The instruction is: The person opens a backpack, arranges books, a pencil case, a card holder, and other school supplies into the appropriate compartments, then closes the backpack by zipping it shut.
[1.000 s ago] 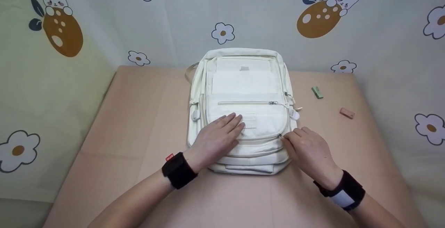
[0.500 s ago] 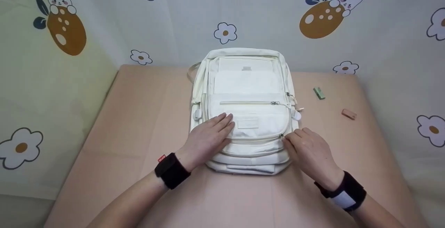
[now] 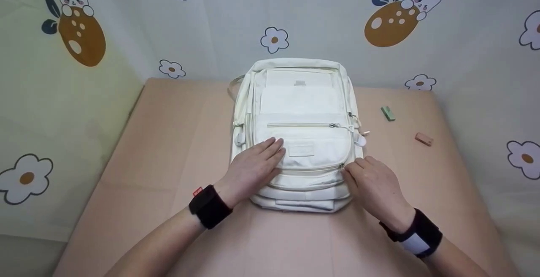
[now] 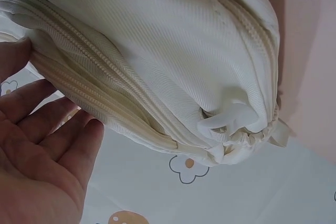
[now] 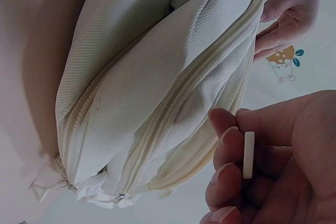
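A cream-white backpack (image 3: 303,99) lies front side up on the table, its top away from me. My left hand (image 3: 255,163) rests with straight fingers on the lower left of its front, beside a small stitched label (image 3: 301,150). My right hand (image 3: 375,186), fingers curled, pinches the zipper pull at the right end of the front pocket's curved zipper (image 3: 310,168). In the right wrist view the white tip of this zipper pull (image 5: 249,156) sticks out from the curled fingers. The left wrist view shows the left thumb and fingers along the pocket's zippered edge (image 4: 100,95).
Right of the backpack lie a small green block (image 3: 387,113) and a small pink block (image 3: 424,139) on the peach-coloured table (image 3: 177,142). Another short zipper (image 3: 299,125) crosses the backpack's front higher up. Printed cloth (image 3: 228,19) hangs around the table's back and sides.
My left hand has slid slightly left on the backpack's front, uncovering the label. My right hand keeps its pinch on the zipper pull at almost the same spot.
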Demonstrator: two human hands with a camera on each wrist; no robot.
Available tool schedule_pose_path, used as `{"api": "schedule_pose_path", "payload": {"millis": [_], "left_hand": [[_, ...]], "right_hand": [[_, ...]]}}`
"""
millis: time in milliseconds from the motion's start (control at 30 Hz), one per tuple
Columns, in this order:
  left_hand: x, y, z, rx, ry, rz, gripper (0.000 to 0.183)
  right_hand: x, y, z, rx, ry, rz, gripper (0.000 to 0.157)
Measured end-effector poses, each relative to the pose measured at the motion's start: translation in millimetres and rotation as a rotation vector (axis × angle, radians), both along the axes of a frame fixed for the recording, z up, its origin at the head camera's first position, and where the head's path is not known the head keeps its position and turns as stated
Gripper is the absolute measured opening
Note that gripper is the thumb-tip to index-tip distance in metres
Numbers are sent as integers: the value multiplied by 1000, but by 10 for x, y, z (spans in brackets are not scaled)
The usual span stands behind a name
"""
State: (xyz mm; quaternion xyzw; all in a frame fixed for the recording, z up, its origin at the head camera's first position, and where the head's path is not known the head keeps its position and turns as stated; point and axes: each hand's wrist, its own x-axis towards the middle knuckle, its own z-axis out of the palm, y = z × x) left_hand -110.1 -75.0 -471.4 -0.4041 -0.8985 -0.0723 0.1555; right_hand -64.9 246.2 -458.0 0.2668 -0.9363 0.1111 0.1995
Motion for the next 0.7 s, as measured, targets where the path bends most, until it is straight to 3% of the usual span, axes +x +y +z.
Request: {"api": "schedule_pose_path", "payload": {"millis": [367,700], "left_hand": [[5,19,7,-16,-4,7,48],[2,21,5,-1,-5,9,49]], "right_hand": [[35,-79,-20,20,30,-2,17],[51,-295,-33,63,0,49,11]]}}
